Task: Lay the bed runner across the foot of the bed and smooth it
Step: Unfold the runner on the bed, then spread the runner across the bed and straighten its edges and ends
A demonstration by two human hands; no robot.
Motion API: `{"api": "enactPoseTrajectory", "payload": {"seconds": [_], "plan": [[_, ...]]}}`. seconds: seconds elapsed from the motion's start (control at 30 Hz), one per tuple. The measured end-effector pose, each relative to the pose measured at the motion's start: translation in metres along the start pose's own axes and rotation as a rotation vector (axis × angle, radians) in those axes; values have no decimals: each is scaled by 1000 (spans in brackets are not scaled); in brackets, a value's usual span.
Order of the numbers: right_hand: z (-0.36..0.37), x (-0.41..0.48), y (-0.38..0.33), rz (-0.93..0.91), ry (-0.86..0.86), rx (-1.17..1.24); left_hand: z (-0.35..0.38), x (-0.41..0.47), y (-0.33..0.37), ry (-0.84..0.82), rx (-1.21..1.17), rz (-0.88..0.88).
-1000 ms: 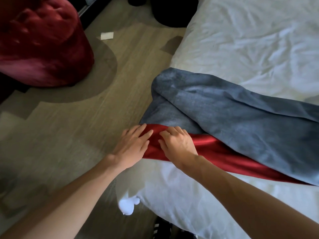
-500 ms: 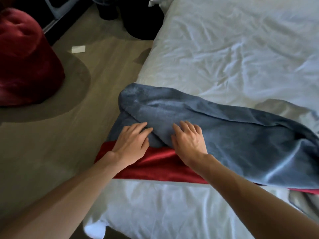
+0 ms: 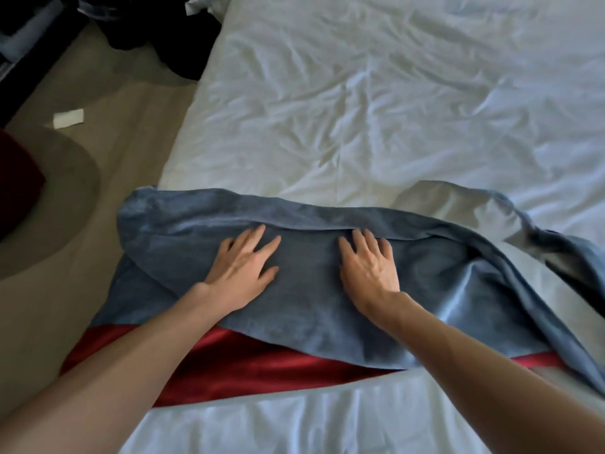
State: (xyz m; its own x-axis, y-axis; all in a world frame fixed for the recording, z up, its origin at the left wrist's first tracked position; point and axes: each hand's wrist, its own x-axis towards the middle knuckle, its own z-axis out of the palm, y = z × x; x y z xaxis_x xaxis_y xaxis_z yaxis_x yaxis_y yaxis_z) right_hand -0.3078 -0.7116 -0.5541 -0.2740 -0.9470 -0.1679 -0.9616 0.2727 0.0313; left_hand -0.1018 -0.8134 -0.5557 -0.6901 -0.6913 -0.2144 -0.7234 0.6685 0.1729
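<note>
A blue-grey bed runner [image 3: 314,309] with a red satin band [image 3: 262,365] along its near edge lies across the white bed [image 3: 376,109]. Its far edge is folded back in a long ridge, and its left end hangs over the bed's side. My left hand [image 3: 244,268] lies flat on the blue cloth, fingers spread, fingertips at the fold. My right hand [image 3: 370,267] presses flat beside it, fingertips touching the same fold. Neither hand grips the cloth. At the right the runner is bunched and twisted, showing a pale underside.
The white sheet is wrinkled beyond the runner. Left of the bed is beige floor with a small white paper scrap [image 3: 68,118]. A dark red pouf [image 3: 16,178] sits at the left edge, and dark bags [image 3: 170,37] stand by the bed's far left side.
Both hands have slid away from me, off the red band and up onto the blue cloth to the fold. More of the runner lies spread out on the bed.
</note>
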Motion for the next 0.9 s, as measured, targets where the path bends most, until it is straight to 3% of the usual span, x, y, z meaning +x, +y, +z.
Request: {"api": "enactPoseTrajectory", "payload": {"seconds": [0.5, 0.9], "plan": [[12, 40, 53, 132, -61, 65, 2, 59, 13, -187, 69, -10], [7, 90, 81, 134, -108, 62, -8, 128, 23, -168, 47, -9]]}}
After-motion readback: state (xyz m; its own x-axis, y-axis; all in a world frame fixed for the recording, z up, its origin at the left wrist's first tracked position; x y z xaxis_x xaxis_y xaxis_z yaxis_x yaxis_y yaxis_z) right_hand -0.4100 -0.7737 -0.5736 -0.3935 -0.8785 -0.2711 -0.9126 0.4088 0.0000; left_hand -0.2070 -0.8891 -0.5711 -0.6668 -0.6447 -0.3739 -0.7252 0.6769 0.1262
